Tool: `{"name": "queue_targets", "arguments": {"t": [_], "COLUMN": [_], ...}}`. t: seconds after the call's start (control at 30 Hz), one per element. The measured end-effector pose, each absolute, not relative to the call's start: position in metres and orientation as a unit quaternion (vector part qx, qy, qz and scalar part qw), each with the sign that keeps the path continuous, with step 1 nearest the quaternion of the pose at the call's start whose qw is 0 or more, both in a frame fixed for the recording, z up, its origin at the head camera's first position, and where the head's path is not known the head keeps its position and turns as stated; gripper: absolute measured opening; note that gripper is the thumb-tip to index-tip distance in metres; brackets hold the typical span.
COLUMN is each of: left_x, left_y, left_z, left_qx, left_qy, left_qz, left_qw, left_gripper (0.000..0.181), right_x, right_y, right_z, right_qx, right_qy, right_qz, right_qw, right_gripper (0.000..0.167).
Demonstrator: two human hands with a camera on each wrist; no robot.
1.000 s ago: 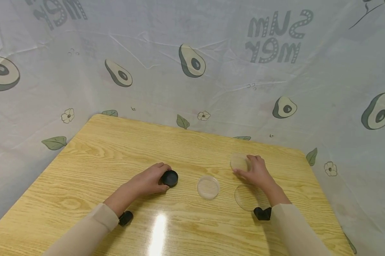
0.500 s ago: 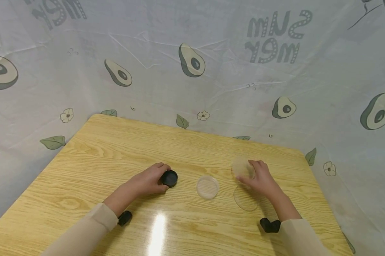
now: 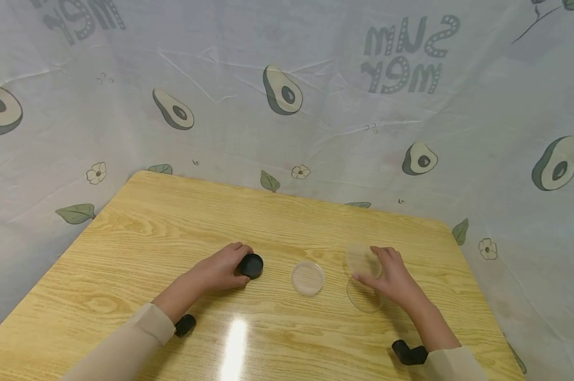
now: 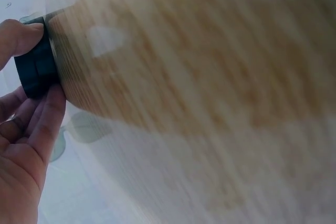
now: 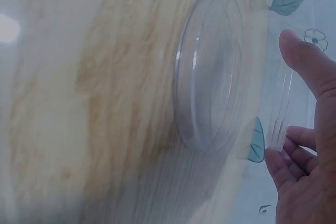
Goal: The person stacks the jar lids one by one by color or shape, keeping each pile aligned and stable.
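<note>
My left hand [image 3: 225, 268] grips a short black round container [image 3: 251, 266] by its sides on the table. In the left wrist view, thumb and fingers press opposite sides of the black container [image 4: 37, 66]. My right hand [image 3: 392, 275] holds a clear petri dish [image 3: 362, 259] at its edge, over the table. Edge-on in the right wrist view, the held petri dish [image 5: 281, 108] is pinched between thumb and fingers. A second, larger-looking clear dish [image 3: 356, 302] lies just below it on the wood. Between the hands sits a third clear round dish [image 3: 307, 278].
The wood-grained table [image 3: 172, 211] ends at a printed cloth [image 3: 230, 106] that hangs behind it and at both sides. A bright light reflection shows at the front. Black camera mounts [image 3: 409, 353] stick out from the wrists.
My right hand has drawn back toward the front with the clear petri dish, now partly over the dish lying there. My left hand stays on the black container.
</note>
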State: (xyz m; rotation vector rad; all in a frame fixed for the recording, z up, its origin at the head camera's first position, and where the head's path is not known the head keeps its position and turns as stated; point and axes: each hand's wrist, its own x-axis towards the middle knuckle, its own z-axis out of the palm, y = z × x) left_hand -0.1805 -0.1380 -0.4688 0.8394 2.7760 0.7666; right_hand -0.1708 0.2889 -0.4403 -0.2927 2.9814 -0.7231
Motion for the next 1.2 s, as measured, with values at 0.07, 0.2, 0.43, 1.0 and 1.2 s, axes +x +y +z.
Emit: {"name": "queue_targets", "arguments": {"t": [0.07, 0.2, 0.43, 1.0, 1.2], "left_x": [-0.18, -0.18, -0.181, -0.183, -0.182], "left_y": [-0.138, -0.139, -0.138, -0.139, -0.139], "left_z": [-0.469, -0.469, -0.47, -0.471, -0.468], "left_qx": [0.284, 0.285, 0.279, 0.273, 0.273], "left_qy": [0.921, 0.922, 0.924, 0.921, 0.921], "left_qz": [0.257, 0.255, 0.254, 0.266, 0.267], "left_qw": [0.067, 0.065, 0.068, 0.075, 0.074], "left_gripper": [0.05, 0.049, 0.046, 0.046, 0.047], "right_x": [-0.167, -0.16, -0.152, -0.144, -0.141], "right_y": [0.29, 0.293, 0.298, 0.303, 0.303], "right_z": [-0.44, -0.441, -0.445, -0.444, -0.446], "right_qx": [-0.097, -0.097, -0.097, -0.09, -0.095], "right_qy": [0.967, 0.968, 0.967, 0.966, 0.966], "right_qz": [-0.233, -0.23, -0.232, -0.238, -0.237], "right_qw": [0.028, 0.027, 0.027, 0.038, 0.041], "right_gripper": [0.092, 0.092, 0.094, 0.095, 0.096]}}
